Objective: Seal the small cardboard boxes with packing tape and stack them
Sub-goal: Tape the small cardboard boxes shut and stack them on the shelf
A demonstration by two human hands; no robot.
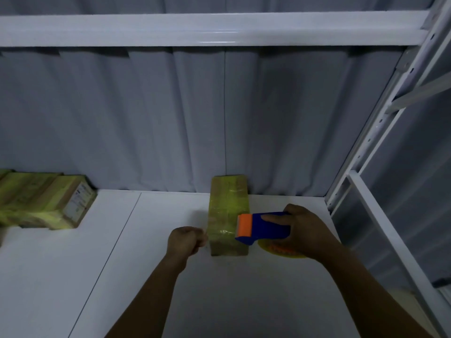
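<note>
A small cardboard box (228, 208) wrapped in yellowish clear tape lies on the white shelf (156, 276), its far end against the back wall. My right hand (302, 230) grips a blue tape dispenser (262, 228) with an orange front, held over the box's near right edge. The yellow tape roll (280, 252) shows under that hand. My left hand (186, 240) is closed into a fist just left of the box's near end; a thin strip of tape seems pinched at its fingertips, but it is too faint to be sure.
A stack of taped cardboard boxes (46, 201) sits at the far left of the shelf. A white shelf beam (219, 30) runs overhead. White metal rack uprights (380, 142) stand at the right, and a grey corrugated wall is behind.
</note>
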